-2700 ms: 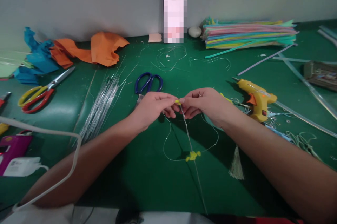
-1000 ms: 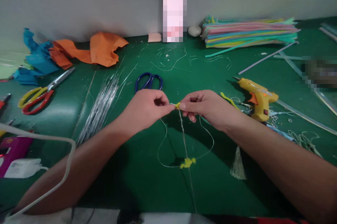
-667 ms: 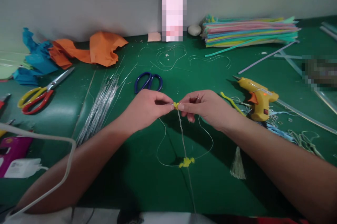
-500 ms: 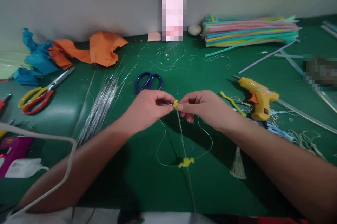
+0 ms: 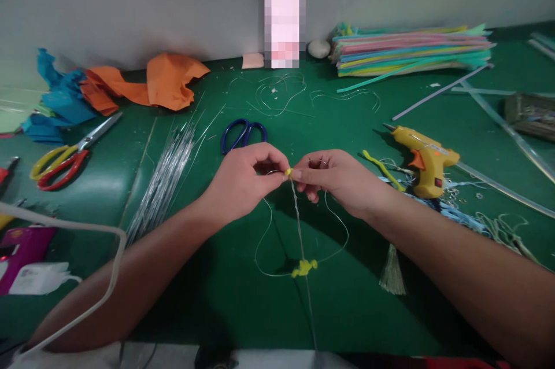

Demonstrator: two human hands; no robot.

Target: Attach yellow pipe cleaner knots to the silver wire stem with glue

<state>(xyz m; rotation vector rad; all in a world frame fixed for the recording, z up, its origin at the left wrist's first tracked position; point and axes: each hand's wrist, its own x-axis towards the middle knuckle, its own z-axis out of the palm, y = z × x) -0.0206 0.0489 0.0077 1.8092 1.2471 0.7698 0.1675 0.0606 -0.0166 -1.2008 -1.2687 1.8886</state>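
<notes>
My left hand [image 5: 243,183] and my right hand [image 5: 338,178] meet above the green table [image 5: 243,299], both pinched on the top of a thin wire frame [image 5: 299,224]. A small yellow wrap [image 5: 288,172] sits right between the fingertips. The wire bends into two loops that join lower down at a second yellow wrap [image 5: 304,268], and a straight stem runs on toward me. A pale tassel [image 5: 392,270] lies just under my right forearm.
Blue-handled scissors [image 5: 243,135] lie behind my hands, a bundle of silver wires [image 5: 162,178] to the left, yellow-red scissors [image 5: 69,152] further left. A yellow glue gun [image 5: 425,158] rests at right, stacked coloured strips [image 5: 411,51] behind it. Orange and blue paper [image 5: 130,82] lies back left.
Both hands stay pinched at the top wrap, with small finger shifts. The lower yellow wrap and the wire loops have drifted slightly left and toward me.
</notes>
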